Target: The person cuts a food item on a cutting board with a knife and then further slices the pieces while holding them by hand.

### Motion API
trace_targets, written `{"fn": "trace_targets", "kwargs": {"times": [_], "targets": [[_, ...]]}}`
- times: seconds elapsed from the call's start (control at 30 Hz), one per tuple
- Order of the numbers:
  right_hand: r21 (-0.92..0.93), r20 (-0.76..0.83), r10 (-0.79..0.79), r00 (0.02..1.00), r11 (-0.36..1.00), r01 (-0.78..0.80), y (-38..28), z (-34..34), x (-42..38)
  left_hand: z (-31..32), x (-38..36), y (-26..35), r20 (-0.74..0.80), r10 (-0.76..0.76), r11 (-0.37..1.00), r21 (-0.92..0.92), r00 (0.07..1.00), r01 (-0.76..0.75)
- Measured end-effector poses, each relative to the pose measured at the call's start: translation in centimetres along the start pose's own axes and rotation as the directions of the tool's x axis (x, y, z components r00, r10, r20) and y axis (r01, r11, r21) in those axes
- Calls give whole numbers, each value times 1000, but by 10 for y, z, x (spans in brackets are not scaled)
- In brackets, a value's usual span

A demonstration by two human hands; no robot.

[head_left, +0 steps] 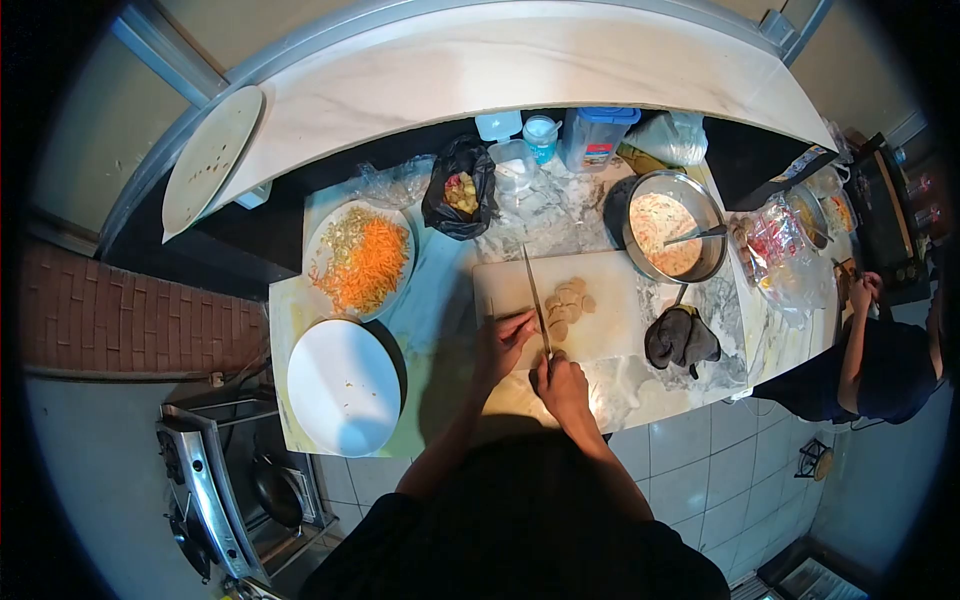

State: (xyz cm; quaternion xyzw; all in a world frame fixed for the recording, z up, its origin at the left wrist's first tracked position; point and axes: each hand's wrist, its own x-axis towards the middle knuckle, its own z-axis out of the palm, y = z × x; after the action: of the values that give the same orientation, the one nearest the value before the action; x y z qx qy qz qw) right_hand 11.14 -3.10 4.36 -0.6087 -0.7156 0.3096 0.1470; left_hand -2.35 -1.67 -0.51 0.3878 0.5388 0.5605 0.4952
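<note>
My right hand (562, 385) is wrapped round the handle of a long knife (536, 296), whose blade points away from me over a white cutting board (610, 290). Just left of the blade, my left hand (507, 343) has its fingers bent together beside the knife; whatever they pinch is too small to make out. Several thin pale brown slices (568, 303) lie on the board to the right of the blade.
At left are a plate of shredded orange and pale food (365, 260) and a white plate (343, 388). Behind the board sits a black bag (460, 190). A steel bowl (676, 226) and dark cloth (682, 340) stand right. Another person (860, 350) works far right.
</note>
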Motion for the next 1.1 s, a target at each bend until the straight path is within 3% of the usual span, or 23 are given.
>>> {"fn": "trace_targets", "kwargs": {"times": [0.17,0.23,0.47,0.57,0.77,0.83,1.03,1.1], "targets": [[5,-22,-4,1000,1000,4,-13,-13,1,-1,-1,-4,-30,-1,998,57,1000,3],[13,-12,-10,1000,1000,10,-18,-17,1,-3,-1,-2,-31,24,979,201,999,-17],[33,4,-13,1000,999,13,-17,-12,-3,0,1,-7,-39,20,991,136,999,-15],[26,-2,-19,1000,999,19,-13,-9,-3,2,2,-10,-49,109,991,81,993,-105],[7,4,-37,999,999,37,-14,-7,-3,1,-1,5,-54,94,973,217,994,-81],[-22,-8,-54,999,998,53,-13,-5,-3,5,-3,24,-70,185,928,339,980,-151],[-23,-23,-65,998,998,65,-8,3,-2,1,-2,3,-67,94,971,225,993,-77],[-59,-22,-54,998,997,53,-7,4,-3,0,-3,3,-44,126,963,245,991,-112]]}}
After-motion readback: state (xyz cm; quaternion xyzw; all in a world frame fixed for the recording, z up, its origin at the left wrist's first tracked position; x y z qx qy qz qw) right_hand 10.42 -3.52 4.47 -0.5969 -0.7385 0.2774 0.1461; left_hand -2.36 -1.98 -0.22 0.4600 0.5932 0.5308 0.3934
